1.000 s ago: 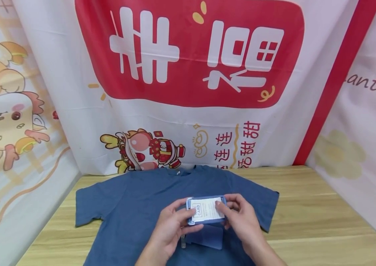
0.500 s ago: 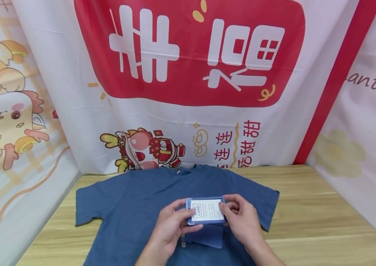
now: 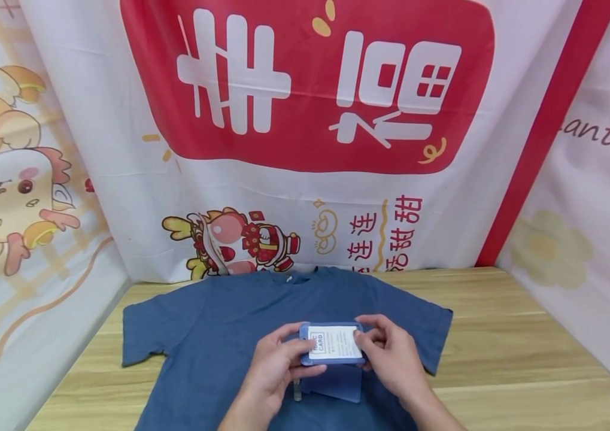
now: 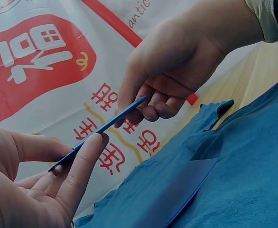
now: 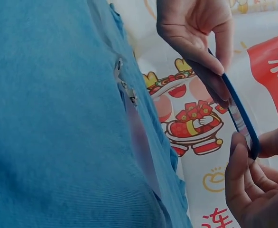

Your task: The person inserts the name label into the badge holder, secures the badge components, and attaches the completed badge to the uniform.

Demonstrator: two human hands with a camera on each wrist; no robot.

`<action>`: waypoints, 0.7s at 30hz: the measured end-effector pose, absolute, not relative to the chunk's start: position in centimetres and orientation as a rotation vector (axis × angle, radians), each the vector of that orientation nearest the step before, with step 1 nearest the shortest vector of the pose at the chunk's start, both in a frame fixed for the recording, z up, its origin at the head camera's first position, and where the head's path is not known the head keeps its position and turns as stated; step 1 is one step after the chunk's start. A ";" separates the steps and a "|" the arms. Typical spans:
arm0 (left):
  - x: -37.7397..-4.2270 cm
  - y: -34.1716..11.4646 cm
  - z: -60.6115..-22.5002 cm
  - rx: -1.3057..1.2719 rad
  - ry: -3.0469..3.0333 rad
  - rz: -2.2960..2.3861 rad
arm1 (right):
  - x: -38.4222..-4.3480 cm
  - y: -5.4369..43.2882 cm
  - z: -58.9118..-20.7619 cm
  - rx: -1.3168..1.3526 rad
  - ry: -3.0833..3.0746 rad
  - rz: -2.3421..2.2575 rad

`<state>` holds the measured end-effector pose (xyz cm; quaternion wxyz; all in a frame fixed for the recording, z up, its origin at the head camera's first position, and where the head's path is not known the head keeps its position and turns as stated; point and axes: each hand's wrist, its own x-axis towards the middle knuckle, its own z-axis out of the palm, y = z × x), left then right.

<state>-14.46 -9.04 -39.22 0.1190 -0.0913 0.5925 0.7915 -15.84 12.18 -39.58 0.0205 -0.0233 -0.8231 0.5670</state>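
Note:
Both hands hold up a blue-framed card holder with a white printed card in its face. At the holder's left end, my left hand pinches it, thumb on the card and fingers underneath. My right hand pinches the right end, its thumb at the card's edge. Both wrist views show the holder thin and edge-on, off the shirt. Below it, a flat blue panel lies on the dark blue T-shirt. A small metal clip sits at that panel's end, partly behind my left hand in the head view.
The T-shirt is spread out with sleeves to both sides on a wooden table. A printed white cloth with a red patch hangs behind the table, and patterned cloths hang at the left and right.
My right thumb has drawn back from over the card to near its right edge. The holder has levelled a little and shifted slightly left. The panel on the shirt stays put.

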 end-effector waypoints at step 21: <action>-14.5 -9.3 -39.4 -0.251 1.771 2.298 | -16.2 12.7 -39.6 -0.133 -2.541 1.984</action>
